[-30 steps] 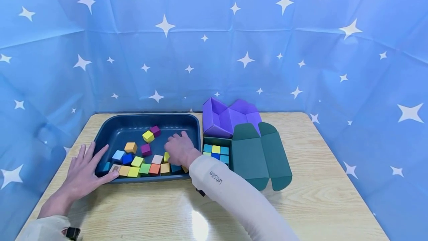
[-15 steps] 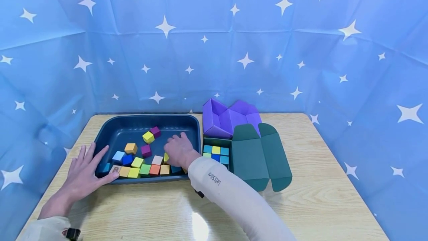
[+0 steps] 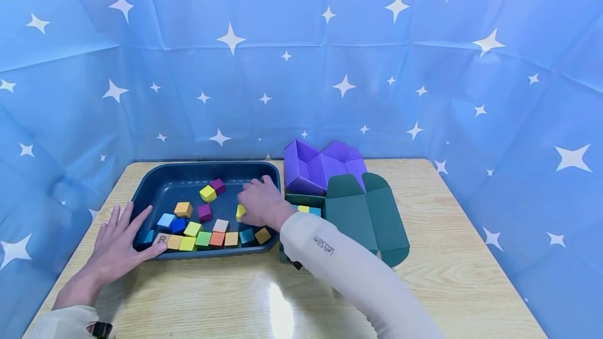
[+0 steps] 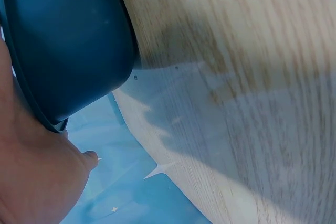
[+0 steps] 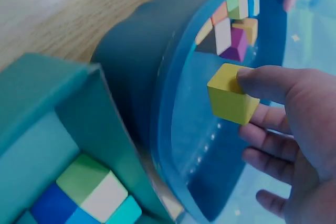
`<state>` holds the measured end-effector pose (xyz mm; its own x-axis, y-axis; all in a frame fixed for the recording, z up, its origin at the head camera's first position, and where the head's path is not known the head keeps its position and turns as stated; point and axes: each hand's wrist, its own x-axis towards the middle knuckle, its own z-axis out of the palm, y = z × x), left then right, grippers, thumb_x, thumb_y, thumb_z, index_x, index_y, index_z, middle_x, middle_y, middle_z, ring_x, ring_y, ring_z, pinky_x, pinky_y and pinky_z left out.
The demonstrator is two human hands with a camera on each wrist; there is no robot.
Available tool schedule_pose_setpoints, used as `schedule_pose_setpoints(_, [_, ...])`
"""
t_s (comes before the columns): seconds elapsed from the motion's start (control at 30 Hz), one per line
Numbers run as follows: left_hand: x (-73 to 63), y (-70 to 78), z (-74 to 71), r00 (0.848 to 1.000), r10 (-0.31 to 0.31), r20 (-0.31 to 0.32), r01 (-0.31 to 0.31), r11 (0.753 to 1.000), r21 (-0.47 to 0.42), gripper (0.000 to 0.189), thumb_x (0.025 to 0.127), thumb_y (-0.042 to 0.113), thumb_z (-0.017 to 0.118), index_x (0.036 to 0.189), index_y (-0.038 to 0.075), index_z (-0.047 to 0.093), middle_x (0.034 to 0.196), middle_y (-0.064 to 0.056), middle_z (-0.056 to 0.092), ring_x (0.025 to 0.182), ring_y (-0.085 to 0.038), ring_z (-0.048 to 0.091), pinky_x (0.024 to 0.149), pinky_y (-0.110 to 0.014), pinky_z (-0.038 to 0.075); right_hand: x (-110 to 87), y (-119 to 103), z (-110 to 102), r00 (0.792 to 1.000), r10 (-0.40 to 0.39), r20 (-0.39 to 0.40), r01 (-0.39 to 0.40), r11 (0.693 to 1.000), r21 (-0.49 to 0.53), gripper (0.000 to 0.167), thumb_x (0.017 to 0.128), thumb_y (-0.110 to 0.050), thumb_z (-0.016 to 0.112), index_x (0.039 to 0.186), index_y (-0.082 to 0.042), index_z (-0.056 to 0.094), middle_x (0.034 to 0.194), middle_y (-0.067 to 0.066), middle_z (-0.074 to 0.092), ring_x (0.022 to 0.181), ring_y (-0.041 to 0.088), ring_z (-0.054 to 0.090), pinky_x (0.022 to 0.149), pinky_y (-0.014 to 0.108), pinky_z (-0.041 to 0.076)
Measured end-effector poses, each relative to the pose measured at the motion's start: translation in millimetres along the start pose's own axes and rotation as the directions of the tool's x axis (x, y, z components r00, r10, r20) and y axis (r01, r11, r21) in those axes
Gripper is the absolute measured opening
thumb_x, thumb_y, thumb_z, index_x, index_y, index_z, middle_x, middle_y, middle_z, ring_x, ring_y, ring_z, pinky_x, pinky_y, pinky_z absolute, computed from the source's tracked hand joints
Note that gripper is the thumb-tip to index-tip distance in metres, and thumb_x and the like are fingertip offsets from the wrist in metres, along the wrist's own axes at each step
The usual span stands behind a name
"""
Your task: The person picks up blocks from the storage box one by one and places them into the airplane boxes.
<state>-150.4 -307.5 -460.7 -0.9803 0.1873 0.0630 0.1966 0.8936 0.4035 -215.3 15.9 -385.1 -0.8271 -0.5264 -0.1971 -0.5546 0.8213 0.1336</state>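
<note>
Between thumb and fingertips, my right hand [image 5: 299, 129] pinches a yellow cube [image 5: 231, 94], held over the right part of a dark blue tray [image 3: 188, 169]. In the head view that hand [image 3: 264, 203] partly hides the cube. My left hand [image 3: 118, 239] rests on the tray's left end, fingers spread and fairly straight, thumb at the near rim. Along the tray's near side lie cubes of several colours, among them an orange cube [image 3: 217, 239], a green cube [image 3: 203, 239] and a teal cube [image 3: 247, 237]. Farther back sit a purple cube [image 3: 204, 212] and another yellow cube [image 3: 208, 193].
Right of the tray, an opened green box [image 5: 118, 129] holds several cubes; my right sleeve covers part of it in the head view. Its lid [image 3: 350, 224] lies folded out to the right. Behind stands an opened purple box [image 3: 306, 166]. A starry blue cloth [image 3: 301, 77] surrounds the table.
My right hand has lifted the yellow cube from the near row and moved slightly right, uncovering a tan cube at the tray's near right corner. My left hand has stayed in place.
</note>
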Motion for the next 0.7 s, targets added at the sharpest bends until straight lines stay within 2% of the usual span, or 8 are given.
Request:
schedule_pose_setpoints(0.27, [-0.1,2.0,-0.6,1.000,0.003,-0.003,-0.003,1.000,0.001,0.100,0.083,0.058,0.067,0.157,0.014,0.015,0.161,-0.028,-0.006,0.145,-0.050,-0.019,0.109,-0.075,-0.013,-12.5,23,-7,1.000,0.021,0.006,-0.022,0.999,0.045,0.036,0.091,-0.052,0.061,0.115,-0.027,0.069,0.119,-0.007,0.065,0.113,0.017,0.052,0.111,0.046,0.035])
schedule_pose_setpoints(0.5, [0.4,2.4,-0.7,1.000,-0.002,0.008,0.002,1.000,0.003,0.099,0.084,0.058,0.065,0.157,0.014,0.014,0.161,-0.028,-0.008,0.145,-0.048,-0.024,0.109,-0.074,-0.016,-35.3,52,-19,0.999,0.034,0.006,-0.034,0.998,0.046,0.034,0.091,-0.051,0.060,0.112,-0.026,0.069,0.115,-0.006,0.064,0.112,0.018,0.053,0.111,0.050,0.033])
schedule_pose_setpoints(0.7, [0.0,2.3,-1.0,1.000,-0.001,0.017,0.001,1.000,-0.001,0.099,0.085,0.058,0.064,0.157,0.014,0.014,0.161,-0.028,-0.009,0.145,-0.048,-0.024,0.109,-0.073,-0.018,-54.1,76,-20,0.996,0.085,0.007,-0.085,0.994,0.074,0.032,0.090,-0.047,0.062,0.111,-0.024,0.070,0.121,-0.004,0.065,0.117,0.020,0.054,0.114,0.053,0.031])
